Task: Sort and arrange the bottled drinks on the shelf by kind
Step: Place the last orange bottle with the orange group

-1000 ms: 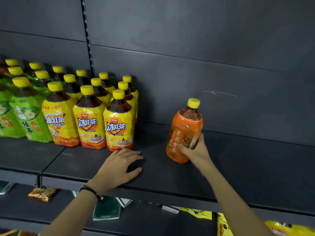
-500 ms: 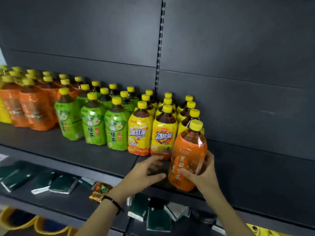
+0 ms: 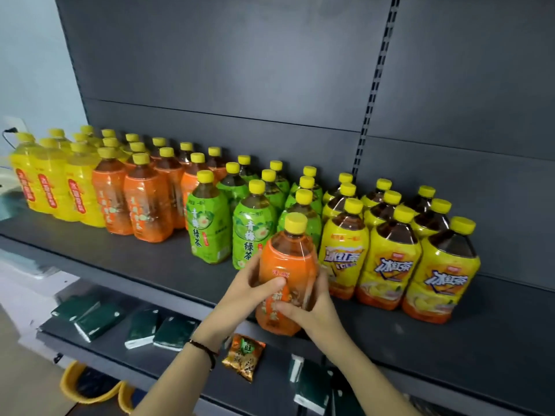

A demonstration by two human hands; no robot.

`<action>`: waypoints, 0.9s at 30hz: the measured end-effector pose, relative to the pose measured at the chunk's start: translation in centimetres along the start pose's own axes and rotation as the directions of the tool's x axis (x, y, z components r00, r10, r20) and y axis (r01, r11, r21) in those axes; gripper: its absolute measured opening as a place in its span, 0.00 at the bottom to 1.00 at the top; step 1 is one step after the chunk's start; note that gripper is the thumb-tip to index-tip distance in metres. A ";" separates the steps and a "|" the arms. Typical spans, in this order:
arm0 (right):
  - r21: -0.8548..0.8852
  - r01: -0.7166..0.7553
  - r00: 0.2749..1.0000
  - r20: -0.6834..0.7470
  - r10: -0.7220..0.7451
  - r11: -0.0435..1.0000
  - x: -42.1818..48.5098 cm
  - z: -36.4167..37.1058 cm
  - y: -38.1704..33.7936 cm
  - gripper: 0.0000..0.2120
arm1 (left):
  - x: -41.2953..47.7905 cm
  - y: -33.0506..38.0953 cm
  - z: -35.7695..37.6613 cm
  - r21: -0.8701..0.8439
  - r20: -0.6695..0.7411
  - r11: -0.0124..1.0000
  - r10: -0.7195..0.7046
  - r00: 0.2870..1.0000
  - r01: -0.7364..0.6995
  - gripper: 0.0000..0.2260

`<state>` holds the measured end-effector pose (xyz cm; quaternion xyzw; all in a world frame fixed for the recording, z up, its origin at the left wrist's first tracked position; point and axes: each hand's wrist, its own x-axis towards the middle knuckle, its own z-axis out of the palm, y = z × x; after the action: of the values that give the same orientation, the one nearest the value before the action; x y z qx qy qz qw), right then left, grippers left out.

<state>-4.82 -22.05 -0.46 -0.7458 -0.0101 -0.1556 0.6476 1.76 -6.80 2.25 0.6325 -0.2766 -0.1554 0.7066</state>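
Head view: both hands point(image 3: 240, 291) point(image 3: 315, 310) grip orange bottle point(image 3: 285, 265) above shelf point(image 3: 150, 262)

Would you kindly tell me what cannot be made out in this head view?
All in the head view.
Third front green bottle: label hidden behind the held orange bottle.
Rear bottles: labels hidden by front rows.
Shelved orange bottles: print blurred.
Yellow object, lower left: mostly hidden under the lower shelf.

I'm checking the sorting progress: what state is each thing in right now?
held orange bottle: capped, upright, gripped by both hands.
left hand: grips the held orange bottle.
right hand: grips it too.
orange group: capped, standing together.
green bottles: capped, standing together.
iced tea bottles: capped, standing together.
yellow bottles: capped, standing together.
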 end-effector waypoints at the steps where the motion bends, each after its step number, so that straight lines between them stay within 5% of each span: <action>1: -0.017 0.005 1.000 0.021 -0.004 1.000 0.8 1.1 0.2 0.44 | 0.0 0.0 -1.4 0.012 -0.041 1.000 0.016 0.999 -0.015 0.39; 5: -0.143 0.087 0.993 0.090 -0.075 0.986 4.0 3.7 -0.1 0.33 | -0.2 0.1 -7.1 0.074 -0.170 0.996 0.064 0.983 -0.052 0.43; 10: -0.232 0.251 0.908 -0.280 -0.312 0.940 7.3 5.2 -2.0 0.15 | -0.8 0.4 -13.3 0.085 -0.324 0.995 0.080 0.943 -0.056 0.42; 13: -0.417 0.353 0.834 -0.266 -0.484 0.837 8.6 6.5 -3.1 0.18 | -0.6 0.2 -16.4 0.100 -0.383 0.993 0.091 0.919 -0.057 0.42; 17: -0.458 0.269 0.861 -0.279 -0.425 0.847 11.4 8.4 -4.1 0.29 | 0.7 -0.2 -20.0 0.129 -0.396 0.990 0.108 0.912 -0.061 0.44; 22: -0.557 0.116 0.862 -0.356 -0.362 0.823 14.1 10.7 -4.3 0.38 | 2.9 -0.6 -22.6 0.180 -0.429 0.981 0.149 0.891 -0.077 0.32; 27: -0.547 0.037 0.845 -0.430 -0.318 0.836 14.6 11.5 -4.2 0.38 | 3.3 -2.0 -24.2 0.387 -0.410 0.920 0.236 0.881 -0.066 0.47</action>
<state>10.68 -12.97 5.84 -0.8203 0.1302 -0.4036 0.3838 18.88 10.56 -0.16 0.7460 -0.1792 0.1050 0.6327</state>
